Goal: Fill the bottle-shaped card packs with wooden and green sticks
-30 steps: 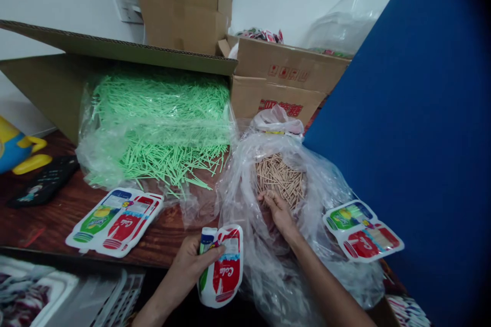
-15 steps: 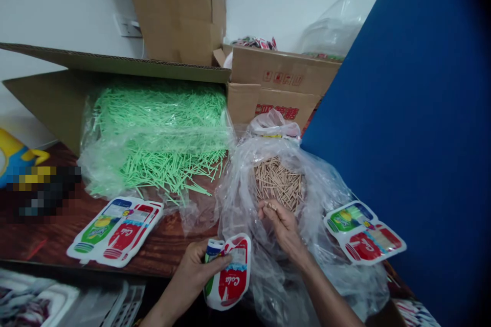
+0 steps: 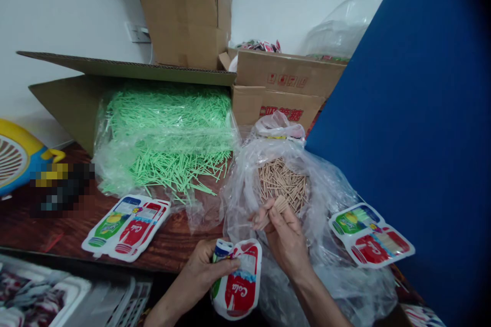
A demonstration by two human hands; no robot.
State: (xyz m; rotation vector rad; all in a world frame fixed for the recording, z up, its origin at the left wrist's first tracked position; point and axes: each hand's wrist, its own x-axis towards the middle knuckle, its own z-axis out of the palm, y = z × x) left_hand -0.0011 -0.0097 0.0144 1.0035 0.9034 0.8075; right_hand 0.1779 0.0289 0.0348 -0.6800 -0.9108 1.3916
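My left hand [image 3: 199, 275] is closed around a bottle-shaped plastic pouch [image 3: 242, 286] printed with a red cola bottle, its green half folded under my fingers. Thin brown candy sticks [image 3: 281, 205] are pinched in a small bundle by the fingers of my right hand [image 3: 288, 245]. That hand is at the near edge of a heap of the same brown sticks [image 3: 282, 179], inside an open clear plastic bag [image 3: 245, 184]. On the right, a twin-bottle pouch [image 3: 372, 237] lies on the plastic with green and brown sticks showing in its windows.
Green sticks [image 3: 180, 163] spill from a cardboard box [image 3: 63, 107] at left. Stacked pouches [image 3: 126, 227] lie on the wooden table [image 3: 184, 230]. A blue panel [image 3: 402, 112] bounds the right side. A yellow-blue fan [image 3: 15, 158] stands far left, and a white crate [image 3: 72, 296] sits lower left.
My right hand has drawn its sticks into a more even bundle with the tips fanned out. The left hand still holds the pouch. The whole view has shifted slightly.
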